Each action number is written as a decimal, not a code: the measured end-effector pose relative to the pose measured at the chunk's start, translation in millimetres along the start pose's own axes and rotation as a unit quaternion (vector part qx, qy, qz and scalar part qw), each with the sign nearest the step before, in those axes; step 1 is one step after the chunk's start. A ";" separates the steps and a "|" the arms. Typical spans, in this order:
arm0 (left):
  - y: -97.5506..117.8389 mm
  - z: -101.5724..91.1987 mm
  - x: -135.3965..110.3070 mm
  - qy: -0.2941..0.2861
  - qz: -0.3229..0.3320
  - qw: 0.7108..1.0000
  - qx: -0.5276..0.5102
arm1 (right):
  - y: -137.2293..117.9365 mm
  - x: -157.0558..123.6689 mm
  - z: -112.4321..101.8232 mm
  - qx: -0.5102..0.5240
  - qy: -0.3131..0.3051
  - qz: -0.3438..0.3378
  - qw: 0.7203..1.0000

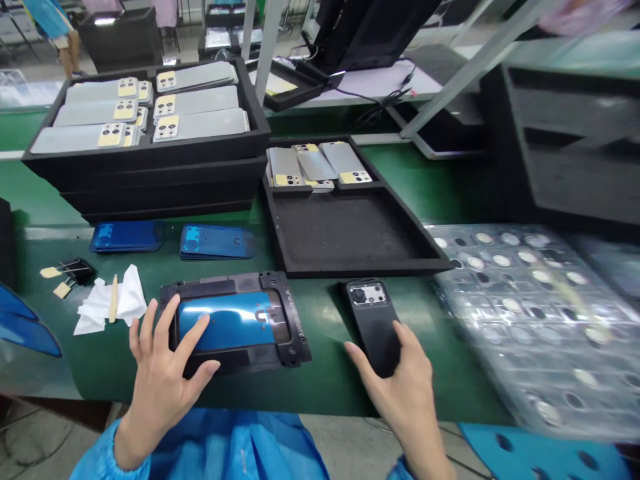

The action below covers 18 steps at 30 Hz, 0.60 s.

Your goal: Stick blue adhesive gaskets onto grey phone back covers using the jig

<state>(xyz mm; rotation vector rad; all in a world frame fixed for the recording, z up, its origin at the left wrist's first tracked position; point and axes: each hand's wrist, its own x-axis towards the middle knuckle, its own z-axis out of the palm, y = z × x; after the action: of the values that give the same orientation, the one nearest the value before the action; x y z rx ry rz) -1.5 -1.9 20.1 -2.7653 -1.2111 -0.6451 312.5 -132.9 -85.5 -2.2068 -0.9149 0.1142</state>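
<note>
My left hand [163, 367] lies with spread fingers over the left end of a black frame fixture [293, 320]. Inside that fixture is a shiny blue film sheet [227, 323], and my index fingertip rests on it. My right hand [400, 387] is at the lower end of a black phone-shaped part [373, 333] with a camera window at its top. The fingers touch its right edge, while the thumb tip stands apart from its left edge. The part lies tilted on the green bench.
Blue film stacks [127, 237] lie behind the fixture. Left are white tissue [135, 293], a wooden stick [113, 300] and binder clips [77, 270]. Behind stand stacked trays [145, 157] of silver phone backs and a low black tray [335, 227]. Clear blister trays [525, 320] lie right.
</note>
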 end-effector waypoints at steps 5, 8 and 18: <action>-0.8 3.6 3.2 -0.005 0.016 1.000 0.012 | 3.1 1.7 7.0 0.012 0.032 0.021 0.999; -1.8 4.0 6.5 0.015 0.036 0.999 0.015 | 6.3 6.4 6.1 0.028 0.054 0.046 0.997; 32.5 -9.0 -5.3 0.053 -0.019 0.971 -0.234 | -69.5 -29.2 -25.4 0.157 0.118 -0.040 0.980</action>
<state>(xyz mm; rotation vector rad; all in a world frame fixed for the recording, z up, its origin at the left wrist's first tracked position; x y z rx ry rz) 15.4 -29.9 30.0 -3.0216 -1.2235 -1.2066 259.2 -133.6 -26.5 -1.8424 -0.7927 -0.0396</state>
